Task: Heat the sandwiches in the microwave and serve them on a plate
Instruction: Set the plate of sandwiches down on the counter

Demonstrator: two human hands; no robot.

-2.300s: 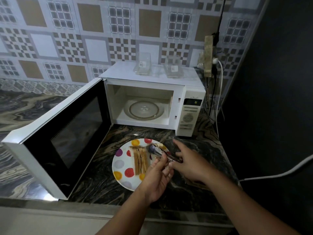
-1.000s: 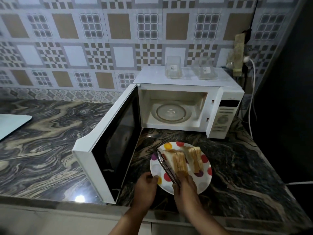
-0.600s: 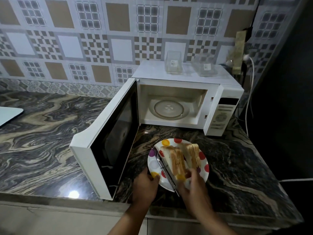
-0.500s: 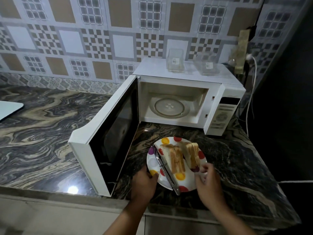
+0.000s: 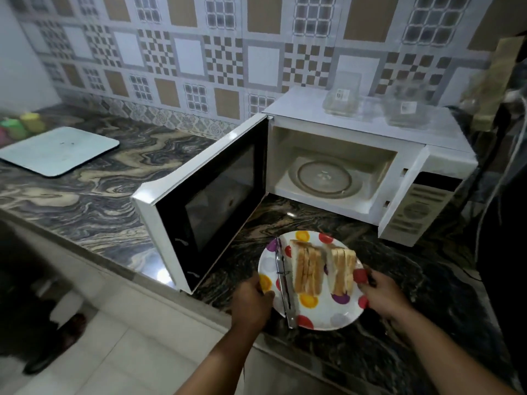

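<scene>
Both hands on the plate (image 5: 322, 316): left hand (image 5: 251, 302) grips its left rim, right hand (image 5: 380, 293) grips the right rim. Two sandwiches (image 5: 323, 269) stand on it, tongs (image 5: 283, 283) lying along their left side. Plate sits at the counter (image 5: 85, 203) edge, in front of the microwave (image 5: 356, 155), door (image 5: 205, 195) swung open, turntable (image 5: 325, 176) bare

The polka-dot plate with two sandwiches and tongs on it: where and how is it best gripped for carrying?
Grip the plate by its bare rim at opposite sides, left and right, as the left hand and right hand do now. The sandwiches stand on edge and the tongs lie loose, so a level two-sided hold probably suits best.
</scene>
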